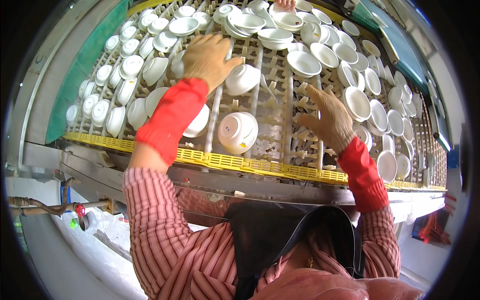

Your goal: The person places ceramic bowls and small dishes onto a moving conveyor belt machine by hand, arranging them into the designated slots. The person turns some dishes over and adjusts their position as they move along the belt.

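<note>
My left hand (206,58), in a tan glove, reaches palm down over the pegged conveyor belt (270,127) with its thumb spread. A white bowl (243,80) lies just beneath that thumb, and another bowl (177,64) is partly hidden behind the hand. No held item shows, though the palm is out of sight. Nearer me, an upturned white bowl (237,133) with a small yellow print rests on the pegs. My right hand (330,118), gloved alike, hovers above the belt with thumb and fingers apart and nothing between them. Right of it leans a white bowl (356,104).
Rows of tilted white bowls (131,66) fill the belt's left side, and more dishes (345,53) crowd the right. A stack of bowls (275,37) sits farther off. Another person's hand (287,3) shows at the far edge. Yellow edging (225,161) borders the near side.
</note>
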The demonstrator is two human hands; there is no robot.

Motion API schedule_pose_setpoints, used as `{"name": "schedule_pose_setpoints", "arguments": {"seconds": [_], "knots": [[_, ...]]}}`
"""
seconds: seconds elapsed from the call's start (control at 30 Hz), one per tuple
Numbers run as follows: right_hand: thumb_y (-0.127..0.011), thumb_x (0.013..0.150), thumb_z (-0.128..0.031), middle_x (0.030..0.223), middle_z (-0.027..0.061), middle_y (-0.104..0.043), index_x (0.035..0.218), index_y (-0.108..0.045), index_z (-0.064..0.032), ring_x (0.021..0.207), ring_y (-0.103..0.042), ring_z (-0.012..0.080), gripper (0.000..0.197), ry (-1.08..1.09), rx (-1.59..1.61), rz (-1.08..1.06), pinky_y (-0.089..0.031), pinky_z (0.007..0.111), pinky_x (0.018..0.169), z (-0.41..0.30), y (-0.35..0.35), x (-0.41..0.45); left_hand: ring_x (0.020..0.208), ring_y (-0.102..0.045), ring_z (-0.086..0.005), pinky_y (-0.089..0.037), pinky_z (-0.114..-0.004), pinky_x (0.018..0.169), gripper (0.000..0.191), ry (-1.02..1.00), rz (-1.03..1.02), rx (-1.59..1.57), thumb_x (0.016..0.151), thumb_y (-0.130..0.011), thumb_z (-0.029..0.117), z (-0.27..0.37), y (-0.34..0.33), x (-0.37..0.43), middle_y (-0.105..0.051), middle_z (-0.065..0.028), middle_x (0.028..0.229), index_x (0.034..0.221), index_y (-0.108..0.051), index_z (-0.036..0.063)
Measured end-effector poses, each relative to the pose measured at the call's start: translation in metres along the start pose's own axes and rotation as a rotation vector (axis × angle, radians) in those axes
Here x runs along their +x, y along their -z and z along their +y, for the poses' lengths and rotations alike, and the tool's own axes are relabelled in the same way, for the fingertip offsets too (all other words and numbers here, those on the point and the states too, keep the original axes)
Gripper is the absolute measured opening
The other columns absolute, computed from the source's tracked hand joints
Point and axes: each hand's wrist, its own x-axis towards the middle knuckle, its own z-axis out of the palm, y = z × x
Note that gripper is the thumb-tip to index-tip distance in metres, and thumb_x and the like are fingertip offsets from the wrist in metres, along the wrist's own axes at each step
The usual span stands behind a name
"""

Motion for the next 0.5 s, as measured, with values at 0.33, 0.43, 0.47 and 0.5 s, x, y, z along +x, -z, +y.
{"name": "schedule_pose_setpoints", "arguments": {"seconds": [0.33, 0.43, 0.47, 0.5], "knots": [[-0.072, 0.077, -0.012, 0.106, 0.024, -0.065, 0.126, -0.055, 0.0023, 0.102, -0.059, 0.046, 0.055, 0.018, 0.037, 0.023, -0.047, 0.05, 0.092, 0.025, -0.001, -0.056, 0.112, -0.067, -0.0247, -0.044, -0.041, 0.099, 0.045, -0.005, -0.547, 0.594, 0.102, -0.043, 0.044, 0.022, -0.083, 0.109, -0.073, -0.0086, 0.117, 0.11, -0.074, 0.0126], [-0.071, 0.078, -0.013, 0.109, 0.0238, -0.066, 0.13, -0.054, 0.0022, 0.102, -0.06, 0.0465, 0.056, 0.003, 0.093, -0.047, -0.048, 0.051, 0.089, 0.032, 0.003, -0.056, 0.112, -0.066, -0.0283, -0.047, -0.042, 0.094, 0.044, 0.392, -0.31, -0.23, 0.1, -0.044, 0.042, 0.036, -0.071, 0.109, -0.073, -0.0082, 0.118, 0.118, -0.073, 0.0129], [-0.07, 0.079, -0.013, 0.111, 0.0236, -0.066, 0.131, -0.053, 0.002, 0.104, -0.06, 0.0455, 0.057, 0.025, 0.074, 0.008, -0.048, 0.051, 0.089, 0.033, 0.002, -0.058, 0.107, -0.067, -0.0314, -0.05, -0.041, 0.091, 0.043, 0.423, -0.23, -0.332, 0.098, -0.046, 0.041, 0.033, -0.075, 0.102, -0.073, -0.0114, 0.114, 0.119, -0.072, 0.0131], [-0.07, 0.079, -0.013, 0.111, 0.0236, -0.066, 0.131, -0.053, 0.002, 0.104, -0.06, 0.0455, 0.057, 0.019, 0.082, 0.007, -0.048, 0.051, 0.089, 0.032, 0.001, -0.055, 0.107, -0.067, -0.0314, -0.05, -0.041, 0.091, 0.043, 0.419, -0.238, -0.328, 0.098, -0.046, 0.041, 0.029, -0.073, 0.097, -0.073, -0.0114, 0.114, 0.119, -0.072, 0.0131]]}}
